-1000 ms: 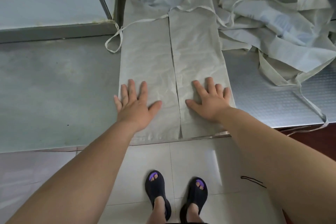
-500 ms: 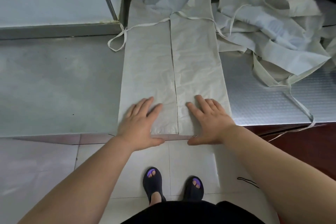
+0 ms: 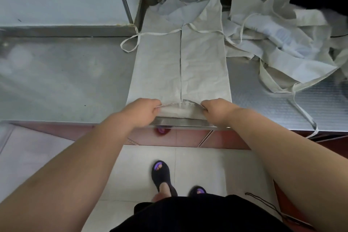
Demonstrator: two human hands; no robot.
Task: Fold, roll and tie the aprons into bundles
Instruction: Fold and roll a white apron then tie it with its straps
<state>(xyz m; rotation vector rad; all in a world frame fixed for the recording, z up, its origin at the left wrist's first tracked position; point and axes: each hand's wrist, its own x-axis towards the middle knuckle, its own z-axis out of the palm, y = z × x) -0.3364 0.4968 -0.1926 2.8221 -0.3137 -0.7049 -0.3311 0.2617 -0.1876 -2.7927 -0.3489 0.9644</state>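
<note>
I read this as the very start of the roll. The apron [image 3: 180, 66] lies mid-frame on the steel table [image 3: 66, 81]. It is folded lengthwise into a narrow strip, its two side edges meeting in a line down the centre. The bib end points to the top of the frame and the near hem [image 3: 180, 108] sits at the table's front edge.

The left hand [image 3: 145, 110] and right hand [image 3: 216, 110] are at lower centre, one at each corner of that hem. Both have fingers curled over the cloth and grasp it, and the hem is lifted and turned back into a shallow first lip. The fingertips are tucked into the fabric, so I cannot tell how deep the grip goes.

The fold looks done to me, the rolling is barely begun, and the tying is not yet started. A waist tie [image 3: 130, 43] loops out to the left of the strip in the upper middle. Another runs off to the right, toward the heap of loose aprons [image 3: 282, 43] at upper right.

Next, I judge, both hands need to turn the lip over tightly and walk it toward the top of the frame at a matched pace, so the roll does not cone. The thin cloth may well slide apart along the centre line. The ties need to be left free for the knot, and the right-hand one could drag the heap along with it.
</note>
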